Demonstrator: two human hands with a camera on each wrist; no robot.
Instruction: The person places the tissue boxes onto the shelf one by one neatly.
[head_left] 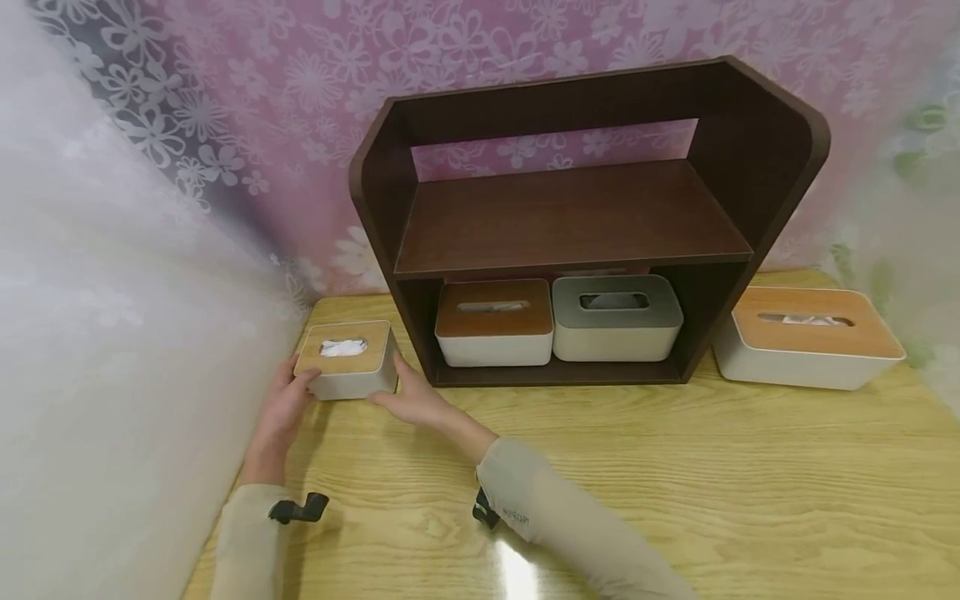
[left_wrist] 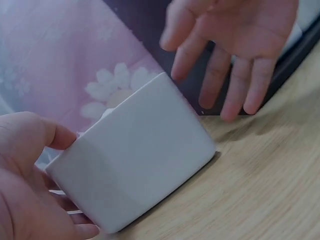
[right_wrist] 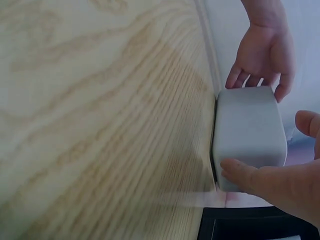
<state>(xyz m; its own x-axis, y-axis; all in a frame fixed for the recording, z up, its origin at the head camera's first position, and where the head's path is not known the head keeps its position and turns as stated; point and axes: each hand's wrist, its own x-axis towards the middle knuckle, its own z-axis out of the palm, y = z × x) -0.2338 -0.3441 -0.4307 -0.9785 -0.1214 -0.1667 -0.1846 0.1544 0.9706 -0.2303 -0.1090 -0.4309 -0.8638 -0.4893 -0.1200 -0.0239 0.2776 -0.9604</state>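
Observation:
A small white tissue box [head_left: 351,386] with a light wood lid stands on the table at the far left, white tissue showing in its slot. My left hand [head_left: 281,410] holds its left end; in the left wrist view the thumb [left_wrist: 61,136] lies on the top edge and the other fingers are at the side. On the box's right, my right hand [head_left: 420,402] has its fingers loosely spread. The left wrist view shows this right hand [left_wrist: 242,45] apart from the box [left_wrist: 135,155]. One digit overlaps the box's near corner in the right wrist view.
A dark brown two-tier shelf [head_left: 573,212] stands right of the box. Its lower tier holds a brown-lidded tissue box [head_left: 495,350] and a grey-lidded one [head_left: 617,343]. A larger orange-lidded tissue box [head_left: 806,367] sits right of the shelf. A pale wall [head_left: 135,333] borders the left.

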